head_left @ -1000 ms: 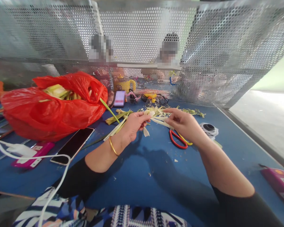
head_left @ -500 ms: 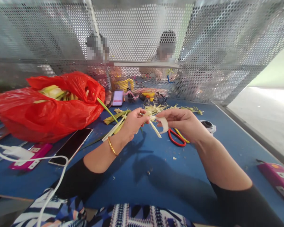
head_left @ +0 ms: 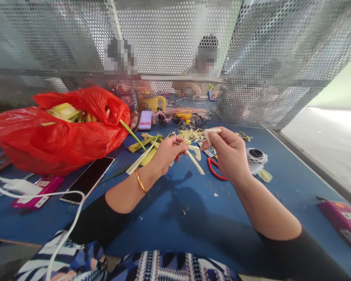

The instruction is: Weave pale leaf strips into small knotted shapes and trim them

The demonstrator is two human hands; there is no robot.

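My left hand (head_left: pixel 173 153), with a gold bangle at its wrist, is closed in a pinch on a small bunch of pale husk strips (head_left: pixel 195 160) that stick out to the right and down. My right hand (head_left: pixel 226 148) is slightly apart from it, thumb and fingers pinching another pale husk strip (head_left: pixel 212 134) that folds over the fingertips. Beneath the right hand lie scissors with a red handle (head_left: pixel 215 169), partly covered by the palm. Beside the left wrist rest several cut husk pieces (head_left: pixel 140 162) and a green stalk (head_left: pixel 133 134).
A red plastic bag (head_left: pixel 61 144) full of husks stands at left. Near it are a dark phone (head_left: pixel 89 179), a magenta power strip (head_left: pixel 48 185) and a white cable (head_left: pixel 78 212). A plastic-wrapped roll (head_left: pixel 256 156) is at right. Behind the perforated metal screen (head_left: pixel 175 39) sit two people.
My right hand has moved right and up, away from the left, with a strip between its fingers. More of the wrapped roll now shows. My left hand has shifted slightly right.
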